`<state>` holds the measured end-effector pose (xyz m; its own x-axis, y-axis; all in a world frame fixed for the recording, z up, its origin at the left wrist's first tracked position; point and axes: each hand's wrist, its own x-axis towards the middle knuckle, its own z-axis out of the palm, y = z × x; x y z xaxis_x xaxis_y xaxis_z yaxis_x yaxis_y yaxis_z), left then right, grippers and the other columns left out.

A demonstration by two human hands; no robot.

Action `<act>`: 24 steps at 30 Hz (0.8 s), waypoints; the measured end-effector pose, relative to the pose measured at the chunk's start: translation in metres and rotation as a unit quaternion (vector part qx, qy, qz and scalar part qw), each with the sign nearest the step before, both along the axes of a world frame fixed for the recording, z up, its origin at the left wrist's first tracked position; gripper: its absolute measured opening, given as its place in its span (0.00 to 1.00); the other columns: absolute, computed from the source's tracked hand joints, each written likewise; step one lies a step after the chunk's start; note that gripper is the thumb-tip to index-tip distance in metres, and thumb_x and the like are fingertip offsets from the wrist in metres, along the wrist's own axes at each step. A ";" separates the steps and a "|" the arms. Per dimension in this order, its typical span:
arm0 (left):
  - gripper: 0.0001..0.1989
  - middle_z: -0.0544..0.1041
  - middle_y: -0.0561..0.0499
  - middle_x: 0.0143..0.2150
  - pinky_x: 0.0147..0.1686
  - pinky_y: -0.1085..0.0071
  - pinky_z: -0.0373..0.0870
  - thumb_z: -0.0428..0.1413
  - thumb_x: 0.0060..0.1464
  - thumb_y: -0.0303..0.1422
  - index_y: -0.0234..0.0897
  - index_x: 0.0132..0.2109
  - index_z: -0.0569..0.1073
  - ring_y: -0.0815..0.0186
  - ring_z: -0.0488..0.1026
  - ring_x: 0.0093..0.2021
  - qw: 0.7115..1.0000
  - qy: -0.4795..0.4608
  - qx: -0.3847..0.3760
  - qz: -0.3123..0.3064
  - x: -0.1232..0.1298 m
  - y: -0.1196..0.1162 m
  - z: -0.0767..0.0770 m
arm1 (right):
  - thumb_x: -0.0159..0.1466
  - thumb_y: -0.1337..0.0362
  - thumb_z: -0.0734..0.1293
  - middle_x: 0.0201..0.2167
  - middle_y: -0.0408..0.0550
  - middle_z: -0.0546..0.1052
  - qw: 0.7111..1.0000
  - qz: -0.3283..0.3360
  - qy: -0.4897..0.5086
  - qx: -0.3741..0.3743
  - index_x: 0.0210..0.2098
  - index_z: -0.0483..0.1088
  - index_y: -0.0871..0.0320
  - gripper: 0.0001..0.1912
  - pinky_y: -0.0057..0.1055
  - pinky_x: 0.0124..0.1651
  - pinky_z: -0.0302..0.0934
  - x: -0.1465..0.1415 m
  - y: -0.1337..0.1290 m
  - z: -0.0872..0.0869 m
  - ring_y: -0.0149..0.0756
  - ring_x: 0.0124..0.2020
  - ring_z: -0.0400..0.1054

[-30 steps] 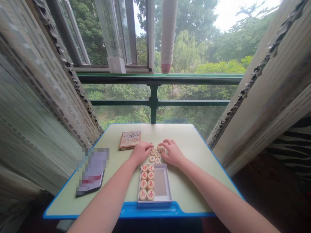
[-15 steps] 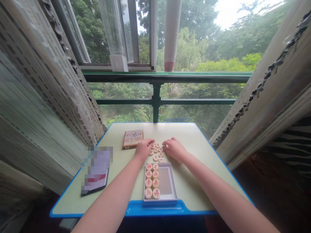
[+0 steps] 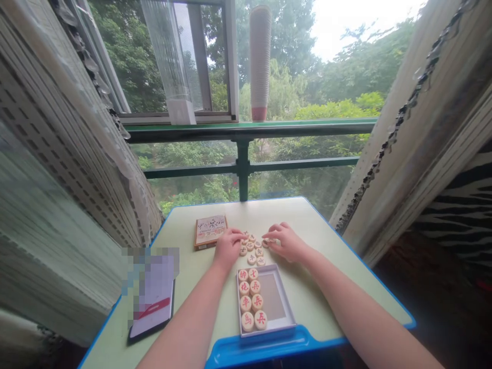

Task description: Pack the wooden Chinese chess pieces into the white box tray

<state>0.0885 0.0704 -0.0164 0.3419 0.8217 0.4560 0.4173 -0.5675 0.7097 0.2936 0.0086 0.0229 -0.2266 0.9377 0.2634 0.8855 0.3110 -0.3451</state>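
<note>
Several round Chinese chess pieces (image 3: 250, 246) with dark characters lie in a loose cluster on the table, beyond a shallow white box (image 3: 286, 307). In the box's left half stand two columns of red-lettered Chinese chess pieces (image 3: 245, 303); its right half shows a bare grey-brown bottom. My left hand (image 3: 229, 247) rests at the cluster's left edge, its fingers stretched out and touching the far pieces. On the right, my right hand (image 3: 285, 243) has bent fingers around a chess piece (image 3: 266, 243) at the table surface; another piece shows partly beneath those fingers.
A printed Chinese chess box lid (image 3: 209, 230) lies behind my left hand. To the left is a tablet or phone (image 3: 156, 297), partly blurred out. The table (image 3: 326, 287) has a blue rim and a blue front tray (image 3: 261, 348). Curtains flank a railing (image 3: 243, 164) and window.
The view has shifted, so the table and box sit lower and turned slightly. My right hand has moved a little away from the cluster, with pieces at its fingers. The left hand's fingers have straightened.
</note>
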 end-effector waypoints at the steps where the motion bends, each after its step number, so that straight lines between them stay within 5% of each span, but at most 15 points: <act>1: 0.15 0.75 0.50 0.36 0.43 0.67 0.70 0.48 0.46 0.21 0.39 0.30 0.79 0.65 0.72 0.38 1.000 0.008 -0.003 -0.004 -0.001 0.000 0.000 | 0.58 0.64 0.63 0.40 0.49 0.72 1.000 0.017 -0.002 0.000 0.41 0.75 0.51 0.13 0.37 0.48 0.55 -0.002 -0.001 0.001 0.39 0.41 0.60; 10: 0.13 0.76 0.51 0.37 0.41 0.68 0.70 0.50 0.48 0.29 0.40 0.36 0.79 0.65 0.73 0.35 0.986 0.155 -0.008 -0.054 -0.006 -0.004 0.009 | 0.60 0.65 0.62 0.39 0.49 0.73 0.998 0.036 -0.039 0.032 0.45 0.73 0.54 0.15 0.35 0.47 0.54 -0.004 -0.009 -0.001 0.38 0.39 0.59; 16: 0.11 0.77 0.51 0.35 0.40 0.70 0.68 0.52 0.51 0.37 0.40 0.33 0.79 0.66 0.73 0.34 0.979 0.197 0.015 -0.046 0.000 -0.012 0.017 | 0.59 0.64 0.63 0.35 0.49 0.73 0.998 0.005 -0.055 0.004 0.34 0.76 0.54 0.09 0.33 0.46 0.54 -0.003 -0.007 -0.003 0.37 0.38 0.59; 24: 0.11 0.78 0.51 0.37 0.37 0.73 0.69 0.54 0.51 0.34 0.39 0.41 0.77 0.67 0.73 0.34 0.987 0.157 0.008 -0.022 0.012 -0.014 0.017 | 0.60 0.72 0.56 0.42 0.50 0.73 0.996 -0.081 -0.030 -0.027 0.40 0.74 0.55 0.17 0.30 0.46 0.54 0.009 -0.002 0.007 0.39 0.44 0.62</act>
